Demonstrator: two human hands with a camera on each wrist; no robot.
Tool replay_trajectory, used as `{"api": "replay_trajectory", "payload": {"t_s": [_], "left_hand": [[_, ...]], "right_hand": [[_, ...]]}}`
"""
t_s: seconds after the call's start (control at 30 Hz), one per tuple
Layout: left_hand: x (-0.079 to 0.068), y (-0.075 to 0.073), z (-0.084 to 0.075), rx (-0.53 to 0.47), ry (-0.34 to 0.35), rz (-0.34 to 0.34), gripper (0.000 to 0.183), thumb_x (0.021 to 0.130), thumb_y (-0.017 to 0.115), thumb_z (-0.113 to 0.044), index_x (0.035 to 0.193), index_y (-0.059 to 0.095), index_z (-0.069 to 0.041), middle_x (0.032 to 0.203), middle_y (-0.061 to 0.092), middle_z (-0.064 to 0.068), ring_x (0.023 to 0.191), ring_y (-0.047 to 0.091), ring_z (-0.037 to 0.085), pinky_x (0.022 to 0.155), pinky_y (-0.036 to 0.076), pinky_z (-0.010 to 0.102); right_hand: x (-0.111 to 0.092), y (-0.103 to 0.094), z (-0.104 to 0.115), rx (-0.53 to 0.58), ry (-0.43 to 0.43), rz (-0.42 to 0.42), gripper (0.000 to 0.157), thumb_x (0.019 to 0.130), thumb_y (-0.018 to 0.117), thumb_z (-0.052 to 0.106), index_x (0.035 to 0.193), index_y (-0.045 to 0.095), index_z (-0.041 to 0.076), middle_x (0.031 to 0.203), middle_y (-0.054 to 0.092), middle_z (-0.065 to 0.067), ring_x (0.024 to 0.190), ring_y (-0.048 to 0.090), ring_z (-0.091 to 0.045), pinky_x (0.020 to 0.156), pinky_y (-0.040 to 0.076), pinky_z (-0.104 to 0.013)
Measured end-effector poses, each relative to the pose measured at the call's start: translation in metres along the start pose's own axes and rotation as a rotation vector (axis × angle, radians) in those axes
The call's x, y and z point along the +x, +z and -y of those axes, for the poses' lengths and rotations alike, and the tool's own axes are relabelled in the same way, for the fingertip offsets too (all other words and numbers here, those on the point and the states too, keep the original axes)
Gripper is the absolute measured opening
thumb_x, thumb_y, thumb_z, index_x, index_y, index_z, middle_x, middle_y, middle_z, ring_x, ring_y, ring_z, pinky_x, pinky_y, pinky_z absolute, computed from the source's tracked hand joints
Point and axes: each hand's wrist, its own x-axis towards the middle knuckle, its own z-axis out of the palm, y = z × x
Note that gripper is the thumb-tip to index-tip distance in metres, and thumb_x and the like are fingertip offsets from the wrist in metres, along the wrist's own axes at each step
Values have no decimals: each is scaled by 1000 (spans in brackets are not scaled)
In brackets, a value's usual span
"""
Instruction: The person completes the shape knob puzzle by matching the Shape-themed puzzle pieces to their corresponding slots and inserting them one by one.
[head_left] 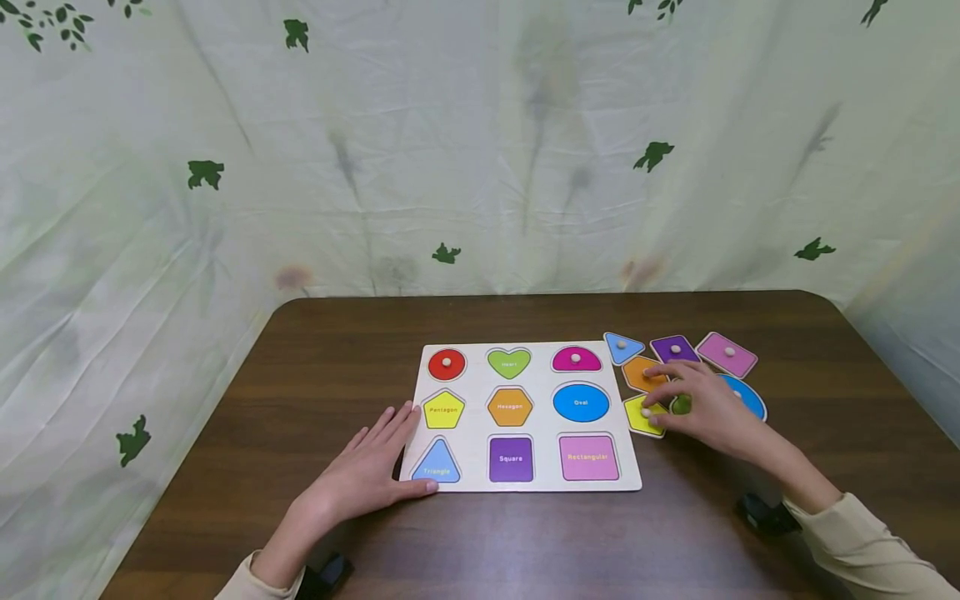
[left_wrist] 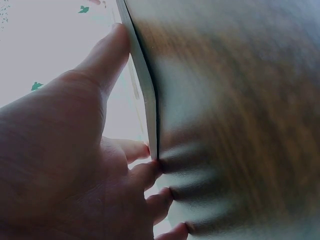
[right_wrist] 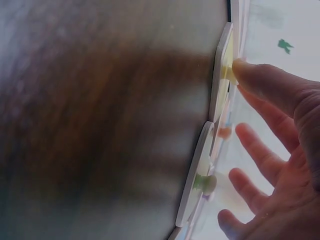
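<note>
My right hand [head_left: 708,406] is over the loose pieces, thumb and index finger pinching the knob of a yellow pentagon puzzle piece [head_left: 636,417]. That piece lies beside the board's right edge; in the right wrist view the thumb tip meets its knob [right_wrist: 227,74]. The other fingers spread above a green piece [head_left: 681,405], mostly hidden by the hand. My left hand [head_left: 367,467] rests with straight fingers along the left edge of the white shape puzzle board [head_left: 472,458], thumb at its lower left corner. A red circle piece [head_left: 447,364] and a magenta semicircle piece [head_left: 577,360] sit in it.
Right of the board lie a blue triangle [head_left: 622,347], an orange piece [head_left: 640,375], a purple square [head_left: 671,347], a pink rectangle [head_left: 727,354] and a blue oval [head_left: 750,400], all knobbed. Behind the brown table [head_left: 360,325] hangs a leaf-patterned curtain [head_left: 480,167].
</note>
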Motion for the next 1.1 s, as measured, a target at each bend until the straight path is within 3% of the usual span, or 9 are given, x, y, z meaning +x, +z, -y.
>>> {"api": "replay_trajectory", "payload": {"t_s": [0.23, 0.53, 1.1], "left_hand": [[0, -1, -1, 3, 1, -1, 110, 76, 68, -70, 158, 22, -12, 163, 19, 8, 148, 13, 33, 113, 18, 61], [1, 1, 0, 4, -9, 5, 110, 75, 69, -70, 158, 22, -13, 163, 19, 6, 149, 13, 32, 114, 17, 60], [1, 2, 1, -1, -14, 1, 110, 75, 70, -69, 157, 24, -13, 162, 20, 7, 149, 13, 32, 114, 17, 61]], "right_hand": [[1, 4, -1, -16, 33, 23, 15, 81, 82, 25, 95, 79, 21, 129, 59, -16, 129, 35, -46, 99, 27, -71], [-1, 3, 1, -30, 19, -2, 11, 80, 84, 23, 89, 78, 22, 126, 60, -14, 126, 37, -43, 96, 34, -68], [1, 2, 8, -23, 7, -49, 11, 83, 81, 14, 90, 74, 19, 122, 59, -13, 124, 40, -41, 98, 35, -67]]}}
